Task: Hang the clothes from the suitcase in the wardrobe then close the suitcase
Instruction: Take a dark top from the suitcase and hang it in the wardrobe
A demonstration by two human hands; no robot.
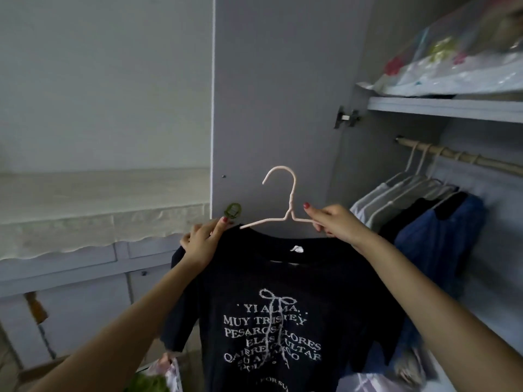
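Fingers (314,215) of both hands on thin wire hanger (280,199), soft black shirt (283,292).

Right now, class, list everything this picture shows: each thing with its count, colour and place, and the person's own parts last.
T-shirt: one, black with white lettering, held up at centre on the hanger.
Hanger: one, pale pink, at centre, hook free above the T-shirt.
Wardrobe door: one, grey, open behind the hanger.
Rail: one, beige, inside the wardrobe at right.
Hung clothes: several, white, black and blue, on the rail.
Shelf: one, grey, above the rail.
Bedding bag: one, clear with flowered contents, on the shelf.
Clip: one, green, by the door's edge.
Left hand: one, grips the T-shirt's shoulder.
Right hand: one, fingers pinch the hanger's arm.
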